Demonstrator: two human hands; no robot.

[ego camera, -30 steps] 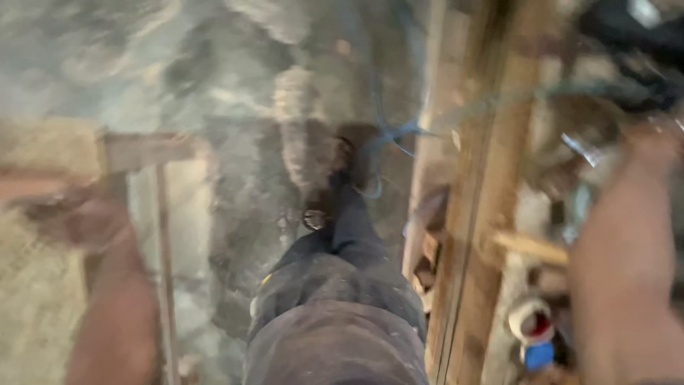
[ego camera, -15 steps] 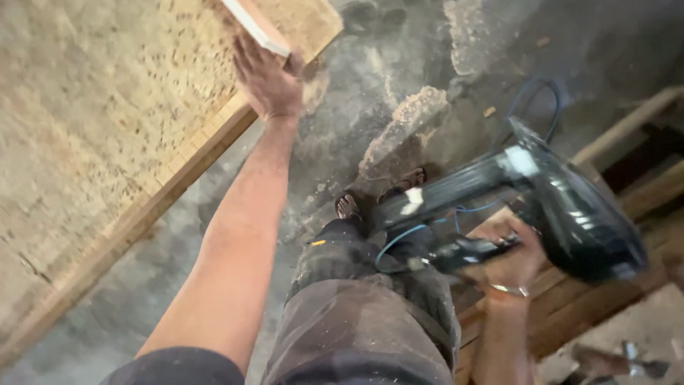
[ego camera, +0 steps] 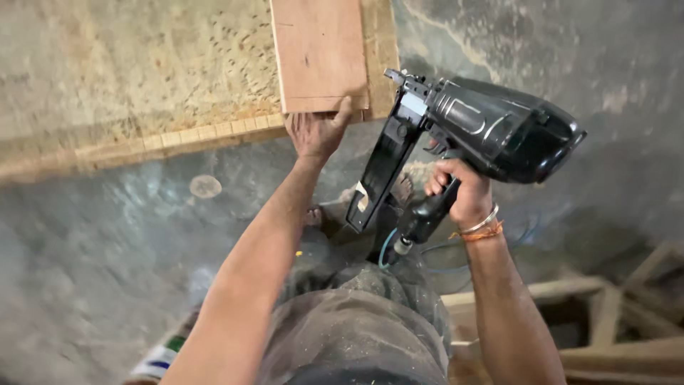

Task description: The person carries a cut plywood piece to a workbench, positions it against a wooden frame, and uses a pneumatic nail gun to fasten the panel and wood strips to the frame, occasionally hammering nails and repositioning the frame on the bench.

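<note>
Left-hand fingers closed on the near edge of a thin reddish board, thumb up on its face, the other fingertips tucked out of sight beneath. Left hand at full reach, arm stretched out ahead from the body. Board lying flat on a pale chipboard panel, near edge just short of the panel's wooden edging strip, right side close to the panel's corner.

Right-hand fingers wrapped tight round the grip of a black pneumatic nail gun; impossible to tell whether the index finger sits on the trigger. Right hand with thin bangles at the wrist. Gun held in the air, nose tilted toward the board's near right corner, just beside it but apart. Long magazine slanting down toward the knees, blue air hose trailing from the base of the grip.

By the look of it, the positioning step: board held in place, tool brought up but not seated. Called for next, on this reading: nose set square and firm on the board, well apart from the holding fingers, and steady pressure on the board against any shift.

Below, dusty grey trousers over a mottled concrete floor. At lower right, rough wooden framing.
</note>
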